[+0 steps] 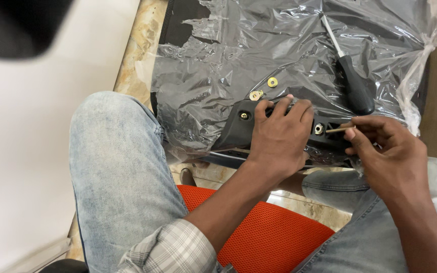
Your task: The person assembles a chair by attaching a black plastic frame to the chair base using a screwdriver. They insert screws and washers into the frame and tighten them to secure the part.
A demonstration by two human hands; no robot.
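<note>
My left hand (278,135) presses flat on a black plastic bracket (233,129) that lies on a dark panel wrapped in clear plastic film (238,55). A brass-coloured bolt head (244,116) sits in the bracket's left hole. Another bolt with a washer (319,128) sits in the right hole. My right hand (388,151) pinches a thin brass-coloured rod (339,130) whose tip points at that right bolt. Two loose brass washers (264,88) rest on the film just beyond the bracket.
A screwdriver (350,71) with a black handle lies on the film at the right. I sit on an orange mesh seat (264,227), knees in light jeans either side. A pale wall is at the left, marble floor below.
</note>
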